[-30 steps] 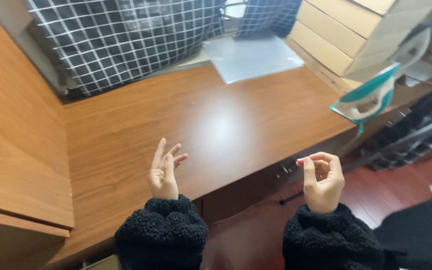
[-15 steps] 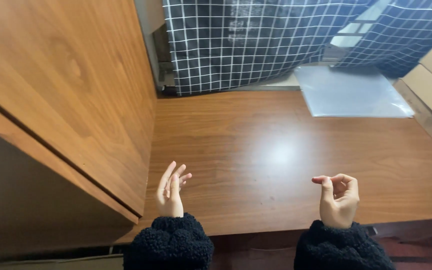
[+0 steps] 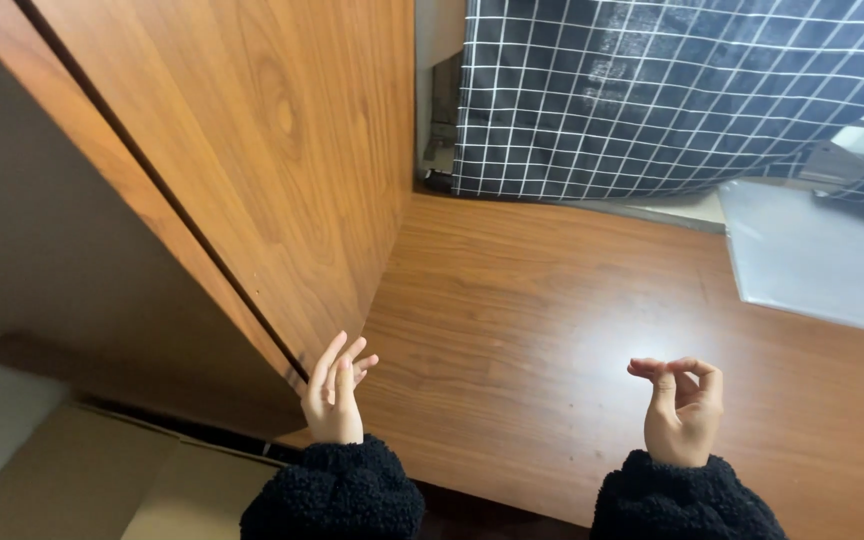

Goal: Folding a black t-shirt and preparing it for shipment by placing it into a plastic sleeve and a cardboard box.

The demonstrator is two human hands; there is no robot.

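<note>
My left hand (image 3: pixel 336 393) is raised over the near edge of a brown wooden desk (image 3: pixel 542 330), fingers apart and pointing up, holding nothing. It hovers close to the corner of a tall wooden cabinet (image 3: pixel 252 160) on the left. My right hand (image 3: pixel 682 405) is held up over the desk's near right part, fingers curled with thumb and fingertips pinched together, and I see nothing in it. Both wrists wear fuzzy black sleeves (image 3: pixel 337 495).
A dark curtain with a white grid pattern (image 3: pixel 672 95) hangs at the back of the desk. A clear plastic sheet (image 3: pixel 822 260) lies at the desk's far right. A cardboard box (image 3: pixel 102 480) sits on the floor at the lower left.
The view has swung left: the cabinet now fills the left side and the boxes and teal object at right are out of sight. Both hands keep the same poses.
</note>
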